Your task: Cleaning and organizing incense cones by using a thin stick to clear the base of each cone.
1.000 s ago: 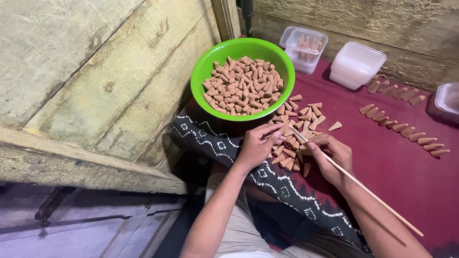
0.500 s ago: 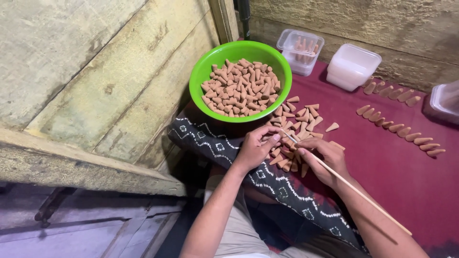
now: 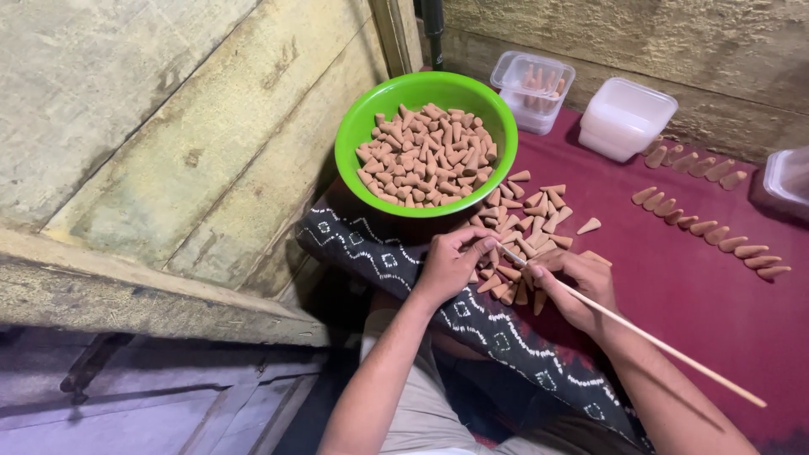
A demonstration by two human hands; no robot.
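A green bowl (image 3: 354, 143) holds a heap of small tan cones. More loose cones (image 3: 535, 211) lie in a pile on the dark red cloth (image 3: 691, 286) just in front of the bowl. My left hand (image 3: 447, 265) pinches one cone at the near edge of that pile. My right hand (image 3: 577, 282) grips a long thin wooden stick (image 3: 666, 345), whose tip meets the cone at my left fingers. The stick runs back over my right forearm.
Two rows of cones (image 3: 708, 223) lie on the cloth at the right. Clear plastic boxes (image 3: 533, 88), (image 3: 625, 118) stand at the back, another (image 3: 788, 177) at the right edge. A black patterned cloth (image 3: 396, 253) covers my lap. Wooden planks (image 3: 168, 152) fill the left.
The stick's tip has come to the cone held in my left fingers. Both hands stay over the near edge of the loose pile.
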